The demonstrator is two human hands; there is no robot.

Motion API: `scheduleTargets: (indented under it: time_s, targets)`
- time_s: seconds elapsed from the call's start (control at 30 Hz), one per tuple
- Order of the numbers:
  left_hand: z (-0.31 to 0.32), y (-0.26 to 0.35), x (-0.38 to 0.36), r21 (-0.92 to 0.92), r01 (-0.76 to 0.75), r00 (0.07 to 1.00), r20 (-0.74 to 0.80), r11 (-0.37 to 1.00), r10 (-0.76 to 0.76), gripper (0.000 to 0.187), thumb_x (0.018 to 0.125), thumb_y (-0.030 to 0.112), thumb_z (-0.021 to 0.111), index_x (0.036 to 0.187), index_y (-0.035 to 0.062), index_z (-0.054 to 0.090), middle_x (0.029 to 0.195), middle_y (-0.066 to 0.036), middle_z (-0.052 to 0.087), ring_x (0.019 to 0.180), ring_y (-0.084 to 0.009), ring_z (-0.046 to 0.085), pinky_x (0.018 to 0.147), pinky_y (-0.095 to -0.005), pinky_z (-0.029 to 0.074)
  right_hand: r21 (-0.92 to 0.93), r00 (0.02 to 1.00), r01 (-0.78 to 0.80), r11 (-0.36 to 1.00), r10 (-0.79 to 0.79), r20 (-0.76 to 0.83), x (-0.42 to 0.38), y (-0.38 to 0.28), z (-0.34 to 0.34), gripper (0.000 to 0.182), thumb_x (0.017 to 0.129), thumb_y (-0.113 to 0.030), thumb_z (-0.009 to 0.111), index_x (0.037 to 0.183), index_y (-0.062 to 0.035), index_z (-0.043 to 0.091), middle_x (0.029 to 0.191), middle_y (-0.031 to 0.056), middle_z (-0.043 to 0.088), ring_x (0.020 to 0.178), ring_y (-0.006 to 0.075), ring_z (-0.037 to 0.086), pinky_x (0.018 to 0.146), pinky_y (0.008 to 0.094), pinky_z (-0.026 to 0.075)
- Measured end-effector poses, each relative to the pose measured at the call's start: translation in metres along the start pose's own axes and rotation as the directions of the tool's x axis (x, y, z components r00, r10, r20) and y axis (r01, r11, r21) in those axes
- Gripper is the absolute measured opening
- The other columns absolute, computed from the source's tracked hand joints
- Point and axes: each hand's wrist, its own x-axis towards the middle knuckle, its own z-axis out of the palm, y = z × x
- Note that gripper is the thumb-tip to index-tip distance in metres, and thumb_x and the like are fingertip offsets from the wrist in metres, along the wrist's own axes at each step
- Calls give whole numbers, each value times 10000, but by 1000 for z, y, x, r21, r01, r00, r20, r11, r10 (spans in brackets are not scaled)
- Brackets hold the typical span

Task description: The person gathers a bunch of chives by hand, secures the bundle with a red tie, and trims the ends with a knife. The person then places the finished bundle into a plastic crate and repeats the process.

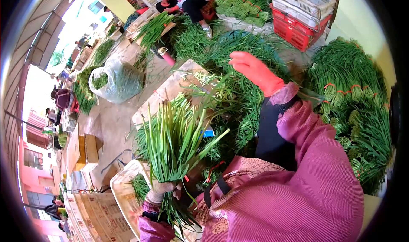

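Observation:
My left hand (164,190), in a pale glove, is wrapped round a large bunch of green stalks (170,135), whose pale cut ends point up and away from me. Leafy tips hang below the grip. Raised over the loose greens (243,97), my right hand (255,71) wears an orange-red glove; its fingers are stretched out and it holds nothing. A wooden board (155,99) with small trimmings on it lies beyond the bunch. Beside the stalks is a small blue object (208,133).
A white crate (123,178) stands by my left arm. Tied bundles (349,84) are piled at the right, near stacked red crates (292,31). A pink bottle (167,57), a plastic bag (123,82) and a seated person (187,1) are farther off.

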Motion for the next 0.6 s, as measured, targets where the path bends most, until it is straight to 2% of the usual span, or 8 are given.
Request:
scheduleTargets:
  time_s: [0.07, 0.1, 0.2, 0.3, 0.33, 0.47, 0.53, 0.6]
  targets:
    - [-8, -3, 1, 81, 34, 998, -62, 996, -29, 217, 789, 172, 685, 877, -23, 649, 717, -120, 645, 569, -225, 649, 512, -297, 513, -817, 953, -33, 576, -230, -200, -5, -20, 8, 607, 933, -304, 644, 1416, -18, 415, 1391, 141, 519, 1289, 263, 479, 1065, 355, 386]
    - [-30, -16, 11, 131, 76, 997, -22, 988, -74, 216, 786, 169, 688, 881, -22, 651, 726, -119, 648, 569, -225, 650, 509, -299, 513, -817, 951, -21, 576, -241, -195, -5, -24, 16, 607, 933, -304, 644, 1416, -18, 415, 1391, 141, 519, 1289, 263, 479, 1065, 355, 386]
    - [-12, -2, 15, 194, 24, 999, 17, 981, -28, 232, 777, 133, 721, 933, -20, 645, 758, -108, 659, 567, -213, 647, 513, -302, 531, -132, 988, 150, 980, -144, 54, -16, -7, 60, 826, 852, -430, 727, 1443, 6, 351, 1353, 181, 530, 1208, 236, 540, 1013, 330, 429]
    - [-3, 4, 21, 189, 58, 997, 31, 980, -65, 318, 794, 167, 782, 1005, -9, 623, 803, -94, 665, 601, -195, 646, 538, -293, 536, 61, 826, -342, 938, 269, 495, -40, -32, 95, 454, 862, -336, 713, 1126, 9, 580, 910, 93, 662, 769, 153, 645, 632, 319, 534]
    - [7, 13, 19, 192, 53, 998, 31, 980, -60, 318, 794, 167, 782, 1005, -9, 623, 803, -94, 665, 601, -195, 646, 538, -293, 536, -44, 851, -331, 943, 318, 419, -43, -37, 100, 234, 893, -243, 634, 950, -17, 621, 770, 50, 656, 674, 132, 634, 542, 298, 509]
    - [31, 25, 1, 234, 13, 998, 51, 972, -26, 322, 799, 158, 764, 1040, -1, 622, 811, -84, 664, 611, -185, 632, 544, -285, 520, 34, 972, -234, 972, 235, -6, -21, -12, 75, 138, 925, -140, 550, 977, -40, 629, 796, 49, 653, 612, 112, 600, 517, 257, 470]
    - [33, 24, -2, 232, 26, 997, 71, 972, -44, 427, 785, 277, 804, 1055, 5, 616, 830, -73, 651, 603, -171, 624, 533, -284, 520, 96, 974, -225, 970, 226, -9, -21, -28, 64, 220, 946, -251, 569, 1040, -59, 622, 838, 60, 669, 570, 107, 592, 496, 239, 438]
    - [35, 24, 0, 301, 38, 997, 46, 953, -54, 459, 766, 324, 814, 1046, 15, 622, 823, -67, 649, 622, -165, 630, 544, -282, 522, 135, 905, -383, 914, 342, 253, -35, -72, 64, 376, 931, -398, 593, 1090, -58, 579, 814, 53, 672, 570, 117, 608, 503, 244, 427]
